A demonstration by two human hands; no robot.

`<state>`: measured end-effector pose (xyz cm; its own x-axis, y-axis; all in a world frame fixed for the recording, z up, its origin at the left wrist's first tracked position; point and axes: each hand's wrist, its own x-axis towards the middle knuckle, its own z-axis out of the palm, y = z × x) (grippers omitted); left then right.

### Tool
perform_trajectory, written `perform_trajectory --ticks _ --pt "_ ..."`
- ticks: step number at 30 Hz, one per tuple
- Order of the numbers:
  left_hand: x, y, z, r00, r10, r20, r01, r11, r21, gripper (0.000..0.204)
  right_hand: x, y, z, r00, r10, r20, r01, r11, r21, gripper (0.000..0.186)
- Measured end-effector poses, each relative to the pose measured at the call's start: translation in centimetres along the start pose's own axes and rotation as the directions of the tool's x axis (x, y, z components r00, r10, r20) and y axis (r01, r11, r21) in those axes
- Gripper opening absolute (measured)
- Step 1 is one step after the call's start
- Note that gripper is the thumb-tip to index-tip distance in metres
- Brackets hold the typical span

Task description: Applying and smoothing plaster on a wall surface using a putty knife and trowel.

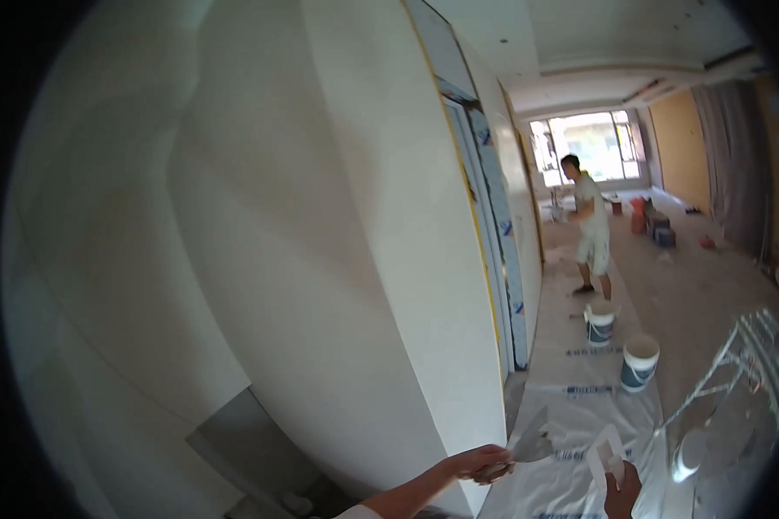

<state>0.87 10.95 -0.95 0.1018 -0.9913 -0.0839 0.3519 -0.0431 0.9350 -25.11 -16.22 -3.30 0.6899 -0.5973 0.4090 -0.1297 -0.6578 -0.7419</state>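
Low in the picture, my left hand (483, 463) is closed around the handle of a putty knife (535, 443), whose broad blade points right and upward. My right hand (623, 493) grips a pale flat plastering trowel (604, 457) by its back, a short way to the right of the knife. The two tools are apart. Just left of my left hand stands the corner of a smooth off-white wall (433, 346).
A doorway with a film-covered frame (498, 233) opens along the wall. White printed sheeting (571, 415) covers the floor, with two buckets (640, 363) (599, 324) on it. Beyond, a person (590, 221) faces the wall. A splattered stepladder (736, 359) and a white container (689, 454) stand right.
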Motion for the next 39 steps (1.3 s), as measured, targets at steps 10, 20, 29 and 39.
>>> perform_trajectory --ticks 10,20,29,39 --pt "-14.4 7.8 0.4 0.652 0.549 -0.523 -0.489 0.832 0.262 0.024 16.7 -10.9 2.9 0.931 -0.340 -0.133 0.365 0.867 0.338 0.035" --pt "-22.5 19.1 -10.2 0.048 0.973 -0.225 -0.044 0.227 0.973 0.021 27.2 -43.1 1.1 0.432 -0.716 -0.548 0.870 0.491 0.044 0.041" --pt "-22.4 25.6 -17.5 -0.055 0.963 0.264 0.037 -0.262 0.964 0.018 33.1 -68.7 1.9 -0.156 -0.764 -0.626 0.843 0.228 -0.488 0.040" --pt "-21.7 25.5 -20.2 -0.167 0.933 0.318 -0.019 -0.326 0.945 0.019 35.6 -80.2 3.4 0.054 -0.727 -0.684 0.794 0.447 -0.412 0.053"
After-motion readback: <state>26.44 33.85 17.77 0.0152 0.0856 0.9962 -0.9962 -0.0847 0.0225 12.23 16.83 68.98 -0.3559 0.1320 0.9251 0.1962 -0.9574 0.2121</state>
